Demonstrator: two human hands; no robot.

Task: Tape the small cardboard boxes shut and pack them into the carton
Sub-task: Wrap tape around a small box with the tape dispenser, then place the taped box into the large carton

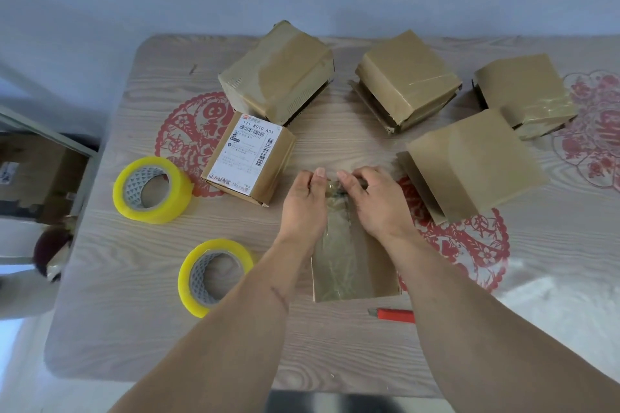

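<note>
Both hands on the small cardboard box point(352, 255) at the front middle of the bench point(134, 329): left hand point(303, 208) and right hand point(377, 203) at its far edge, fingers point(349, 178) curled and pinching the crinkly clear tape point(332, 186) there. Five more boxes farther back, labelled box point(248, 157) just left of the hands, big plain box point(473, 161) just right. Two yellow tape rolls point(151, 189) off to the left, red box cutter point(392, 314) lying near the box's front right corner.
</note>
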